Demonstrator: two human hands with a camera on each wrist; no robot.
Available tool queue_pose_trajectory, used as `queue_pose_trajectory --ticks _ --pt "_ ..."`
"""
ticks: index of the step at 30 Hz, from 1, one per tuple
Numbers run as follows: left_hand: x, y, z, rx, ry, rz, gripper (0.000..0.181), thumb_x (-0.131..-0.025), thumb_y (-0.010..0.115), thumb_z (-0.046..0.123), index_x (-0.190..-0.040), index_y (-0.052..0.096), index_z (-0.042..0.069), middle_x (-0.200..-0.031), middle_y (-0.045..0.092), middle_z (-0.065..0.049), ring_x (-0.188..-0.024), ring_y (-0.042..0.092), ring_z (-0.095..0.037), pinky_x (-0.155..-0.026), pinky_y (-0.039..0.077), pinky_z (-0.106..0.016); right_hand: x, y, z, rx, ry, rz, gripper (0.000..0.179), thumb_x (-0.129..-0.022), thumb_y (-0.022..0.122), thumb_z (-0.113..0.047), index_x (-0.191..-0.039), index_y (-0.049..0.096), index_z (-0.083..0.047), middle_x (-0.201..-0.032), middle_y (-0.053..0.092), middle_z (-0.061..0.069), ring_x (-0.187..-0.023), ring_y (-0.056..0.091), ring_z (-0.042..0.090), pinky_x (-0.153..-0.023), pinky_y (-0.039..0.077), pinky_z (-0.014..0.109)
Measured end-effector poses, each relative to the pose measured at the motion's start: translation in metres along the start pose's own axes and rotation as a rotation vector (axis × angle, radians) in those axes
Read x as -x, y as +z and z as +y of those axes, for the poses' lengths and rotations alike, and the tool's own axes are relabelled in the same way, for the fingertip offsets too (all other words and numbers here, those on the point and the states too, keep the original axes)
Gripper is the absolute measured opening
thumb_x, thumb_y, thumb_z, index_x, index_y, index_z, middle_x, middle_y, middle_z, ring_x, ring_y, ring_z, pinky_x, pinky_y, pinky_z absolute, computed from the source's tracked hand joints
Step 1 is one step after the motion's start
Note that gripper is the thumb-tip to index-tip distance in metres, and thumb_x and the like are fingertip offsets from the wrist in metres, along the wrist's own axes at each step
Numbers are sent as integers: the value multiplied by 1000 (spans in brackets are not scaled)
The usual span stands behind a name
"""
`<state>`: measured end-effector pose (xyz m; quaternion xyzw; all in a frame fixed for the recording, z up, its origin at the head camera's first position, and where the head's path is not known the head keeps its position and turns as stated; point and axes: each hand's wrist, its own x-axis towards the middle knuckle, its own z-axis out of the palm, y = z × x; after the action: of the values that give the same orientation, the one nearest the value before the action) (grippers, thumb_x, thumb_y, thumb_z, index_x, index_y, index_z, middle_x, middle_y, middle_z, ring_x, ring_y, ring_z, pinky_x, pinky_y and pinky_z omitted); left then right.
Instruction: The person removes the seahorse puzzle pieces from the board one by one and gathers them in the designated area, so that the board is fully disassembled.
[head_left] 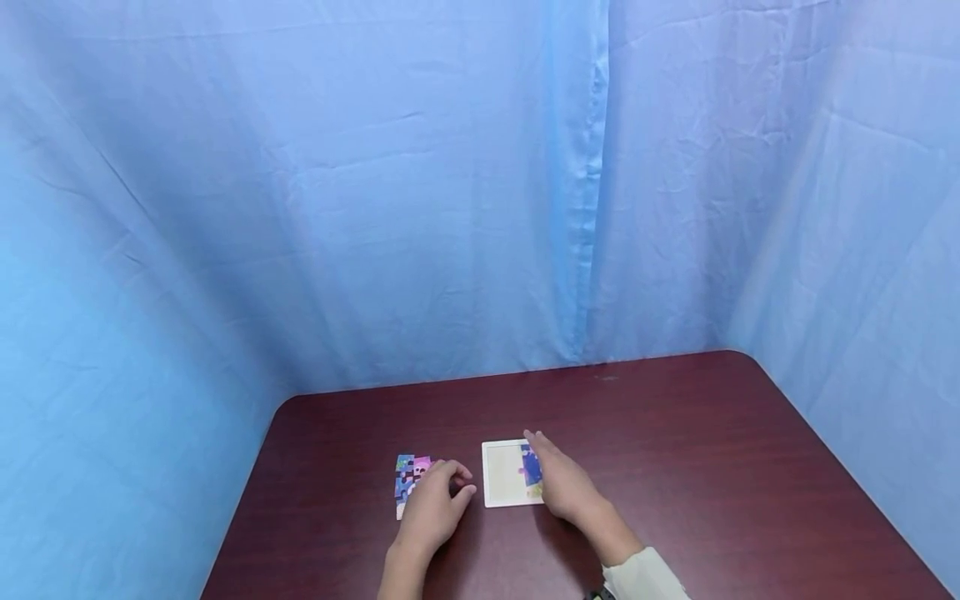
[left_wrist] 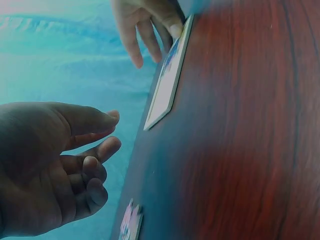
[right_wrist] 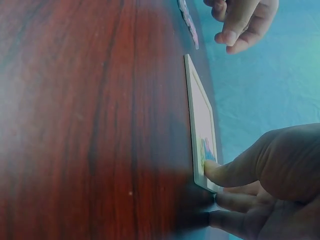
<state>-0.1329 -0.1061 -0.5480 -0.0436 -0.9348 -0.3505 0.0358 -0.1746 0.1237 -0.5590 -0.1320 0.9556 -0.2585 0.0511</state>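
Observation:
A shallow off-white puzzle tray lies on the table, with a few joined blue and yellow pieces along its right side. My right hand rests over that side and hides part of it. In the right wrist view the thumb touches the tray's pieces, while the other fingers extend past the edge. Left of the tray, my left hand hovers with loosely bent fingers, nothing visible between them. Beneath and beside it lies a group of pink and blue jigsaw pieces, partly covered by the hand.
The dark reddish wooden table has rounded far corners. Light blue curtains hang behind it and along both sides. A pale sleeve and a dark wristband show at the right wrist.

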Motion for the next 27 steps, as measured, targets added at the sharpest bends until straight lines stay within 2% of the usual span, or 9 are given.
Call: queue_pose_trajectory --ticks 2,6,13,17,24,27 --pt "0 3 2 5 7 -17 11 -92 80 16 -97 70 17 -92 63 4 -84 63 -12 -75 50 -31 0 0 0 -2 -6 2 69 -87 53 19 -154 46 7 -161 47 26 -152 46 38 -120 42 51" --pt "0 8 5 9 28 -30 10 -92 80 16 -96 70 16 -92 63 5 -83 63 -12 -75 50 -30 -2 1 0 4 -22 11 63 -85 62 15 -147 51 14 -158 49 32 -149 49 41 -121 40 51" --pt "-1 16 8 11 63 -50 12 -91 81 16 -98 71 15 -90 66 3 -81 64 -12 -71 49 -29 -3 3 -1 29 -42 6 52 -84 66 13 -135 59 18 -155 50 34 -142 55 43 -117 45 51" --pt "-1 18 8 7 67 -70 11 -91 81 16 -97 72 14 -90 66 2 -80 63 -13 -70 47 -27 -3 2 -2 39 -53 0 52 -84 68 12 -135 59 19 -154 51 35 -142 55 44 -117 44 52" --pt "-6 24 13 -3 88 -91 11 -90 81 18 -96 72 15 -89 65 2 -76 55 -2 -69 46 -25 -2 -5 -1 44 -37 -18 52 -85 67 12 -137 59 17 -154 50 35 -142 55 45 -116 45 53" --pt "-8 26 12 -6 98 -87 11 -90 81 18 -96 72 15 -90 66 2 -77 57 -4 -70 48 -26 -3 -6 0 42 -39 -21 53 -84 67 12 -137 59 17 -154 49 36 -141 56 46 -116 45 53"
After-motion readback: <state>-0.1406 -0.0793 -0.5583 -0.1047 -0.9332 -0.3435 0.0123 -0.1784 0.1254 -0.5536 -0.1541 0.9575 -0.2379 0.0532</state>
